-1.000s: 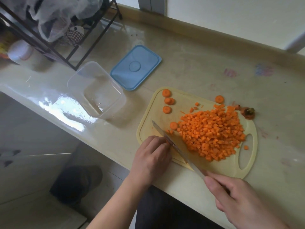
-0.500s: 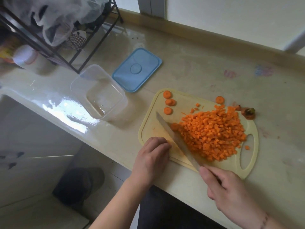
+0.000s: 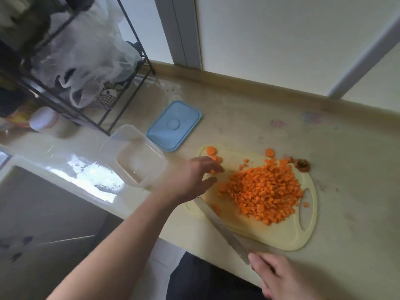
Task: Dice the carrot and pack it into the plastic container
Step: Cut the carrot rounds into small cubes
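Note:
A heap of diced carrot (image 3: 264, 191) lies on the pale yellow cutting board (image 3: 287, 237). A few round carrot slices (image 3: 211, 150) lie at the board's far left, and one more slice (image 3: 270, 152) sits at its far edge. My left hand (image 3: 190, 178) hovers over the board's left end with fingers spread, reaching toward the slices and holding nothing. My right hand (image 3: 279, 276) grips the handle of a knife (image 3: 220, 226) whose blade lies flat across the board's near left corner. The clear plastic container (image 3: 132, 154) stands empty left of the board.
The blue lid (image 3: 174, 125) lies behind the container. A carrot top scrap (image 3: 302, 165) sits off the board's far right corner. A black wire rack (image 3: 71, 92) with plastic bags and a white jar (image 3: 46, 122) stands far left. The counter's front edge runs just below the board.
My left hand has lifted from the board's near edge and moved forward to the slices, fingers opening. The knife has drawn back from the dice pile toward the near corner. The camera tilted up.

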{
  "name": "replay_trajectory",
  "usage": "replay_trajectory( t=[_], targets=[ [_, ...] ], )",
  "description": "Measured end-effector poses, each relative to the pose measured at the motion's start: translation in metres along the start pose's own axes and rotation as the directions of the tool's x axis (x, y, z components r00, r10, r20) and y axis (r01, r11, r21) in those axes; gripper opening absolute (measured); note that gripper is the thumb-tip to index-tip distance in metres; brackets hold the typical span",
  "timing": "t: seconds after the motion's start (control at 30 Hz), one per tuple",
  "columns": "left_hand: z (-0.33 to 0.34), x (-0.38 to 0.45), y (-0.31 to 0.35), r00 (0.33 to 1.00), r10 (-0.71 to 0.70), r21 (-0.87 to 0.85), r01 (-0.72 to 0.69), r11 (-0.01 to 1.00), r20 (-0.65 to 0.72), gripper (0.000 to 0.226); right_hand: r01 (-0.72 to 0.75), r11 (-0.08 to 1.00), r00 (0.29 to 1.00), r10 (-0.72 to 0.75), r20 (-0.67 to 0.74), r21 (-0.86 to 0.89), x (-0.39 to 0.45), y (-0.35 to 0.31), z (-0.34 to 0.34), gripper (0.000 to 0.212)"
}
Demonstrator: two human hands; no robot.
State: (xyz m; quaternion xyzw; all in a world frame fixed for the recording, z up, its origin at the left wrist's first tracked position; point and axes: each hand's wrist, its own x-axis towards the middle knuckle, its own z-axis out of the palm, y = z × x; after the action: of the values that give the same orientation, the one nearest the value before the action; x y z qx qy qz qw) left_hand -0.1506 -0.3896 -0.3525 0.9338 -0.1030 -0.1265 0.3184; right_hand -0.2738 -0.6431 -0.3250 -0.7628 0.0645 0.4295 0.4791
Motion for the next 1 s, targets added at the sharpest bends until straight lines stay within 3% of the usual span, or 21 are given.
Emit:
replay_trajectory(
  t=[0.07, 0.27, 0.4, 0.5, 0.6, 0.73, 0.83, 1.0],
  targets=[
    [-0.002, 0.018, 0.005, 0.973, 0.088, 0.141, -0.119, 0.983, 0.213, 0.029, -0.047, 0.997, 0.995, 0.052, -0.085, 0.062, -0.001, -0.001, 0.004, 0.020],
    [-0.001, 0.052, 0.019, 0.867, 0.103, 0.273, -0.263, 0.925, 0.488, 0.029, -0.173, 0.973, 0.977, 0.189, -0.097, 0.155, -0.004, -0.002, 0.008, 0.028],
    [0.008, 0.057, 0.025, 0.816, 0.167, 0.337, -0.402, 0.851, 0.553, 0.023, -0.174, 0.976, 0.973, 0.191, -0.129, 0.131, -0.005, -0.002, 0.013, 0.033],
    [0.006, 0.060, 0.024, 0.802, 0.185, 0.317, -0.420, 0.850, 0.567, 0.024, -0.150, 0.986, 0.982, 0.157, -0.108, 0.074, -0.005, 0.000, 0.014, 0.041],
    [-0.003, 0.061, 0.016, 0.848, 0.172, 0.254, -0.334, 0.908, 0.501, 0.027, -0.146, 0.988, 0.983, 0.150, -0.108, 0.048, -0.007, 0.001, 0.010, 0.039],
    [-0.030, 0.046, -0.005, 0.961, 0.198, 0.083, -0.217, 0.973, 0.193, 0.018, -0.080, 0.985, 0.987, 0.100, -0.128, 0.151, -0.011, -0.001, 0.000, 0.025],
    [-0.036, 0.020, -0.021, 0.983, 0.184, -0.054, -0.185, 0.981, -0.017, 0.020, -0.134, 0.953, 0.964, 0.189, -0.185, 0.273, -0.011, 0.004, -0.009, 0.036],
    [0.007, -0.022, -0.034, 0.978, 0.205, 0.014, -0.205, 0.979, 0.022, 0.019, -0.116, 0.945, 0.961, 0.184, -0.207, 0.304, -0.007, 0.000, -0.003, 0.042]
  ],
)
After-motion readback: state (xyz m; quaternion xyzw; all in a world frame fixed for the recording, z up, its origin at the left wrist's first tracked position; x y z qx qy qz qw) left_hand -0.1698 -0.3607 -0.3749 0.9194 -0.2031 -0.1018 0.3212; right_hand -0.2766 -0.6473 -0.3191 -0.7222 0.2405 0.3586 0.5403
